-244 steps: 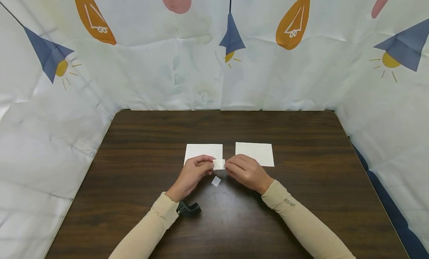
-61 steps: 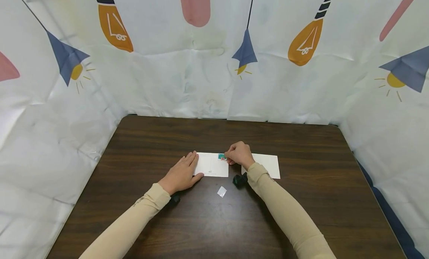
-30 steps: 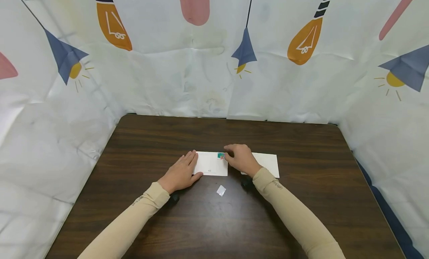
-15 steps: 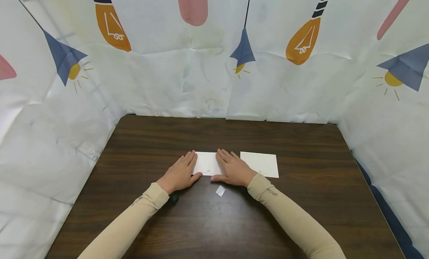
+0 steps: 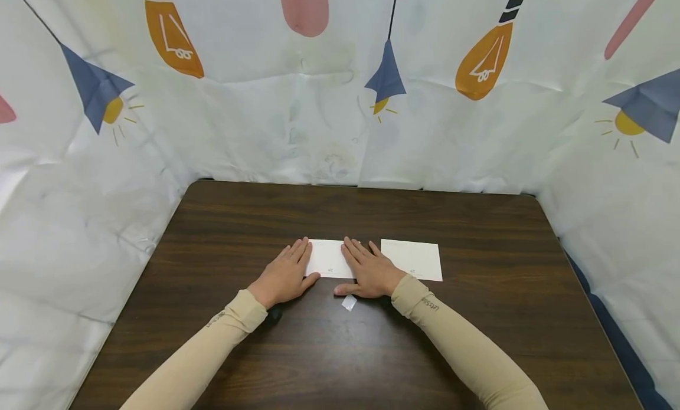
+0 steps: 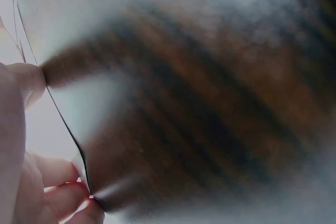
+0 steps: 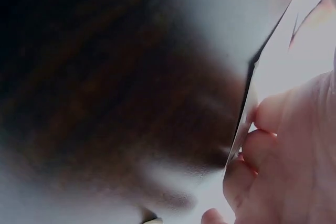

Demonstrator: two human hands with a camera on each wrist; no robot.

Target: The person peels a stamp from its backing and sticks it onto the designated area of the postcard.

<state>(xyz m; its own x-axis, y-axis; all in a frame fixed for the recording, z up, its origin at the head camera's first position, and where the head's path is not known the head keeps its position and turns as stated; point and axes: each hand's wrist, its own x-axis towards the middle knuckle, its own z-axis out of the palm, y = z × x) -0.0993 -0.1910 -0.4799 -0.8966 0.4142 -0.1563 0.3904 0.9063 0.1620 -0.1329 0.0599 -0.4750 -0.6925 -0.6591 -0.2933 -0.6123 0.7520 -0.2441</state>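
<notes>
In the head view a white envelope [image 5: 327, 258] lies on the dark wooden table. My left hand [image 5: 284, 274] rests flat on its left end, fingers straight. Flat across its right end lies my right hand [image 5: 370, 272], with straight fingers and the thumb out toward me; it covers the corner where a small stamp sat. A second white envelope [image 5: 417, 260] is just to the right of that hand. Both wrist views look low along the table; fingertips [image 6: 65, 200] of the left hand and fingertips [image 7: 240, 182] of the right hand meet the paper's edge.
A small whitish scrap [image 5: 349, 303] lies on the table [image 5: 340, 351] just below my right thumb. White fabric walls [image 5: 255, 127] with printed lamps and bulbs stand behind and at both sides of the table.
Earlier both hands held a small white piece; later my right fingers were at a green-and-red stamp on the left envelope's upper right corner. Now that hand lies flat over it; the left stays put.
</notes>
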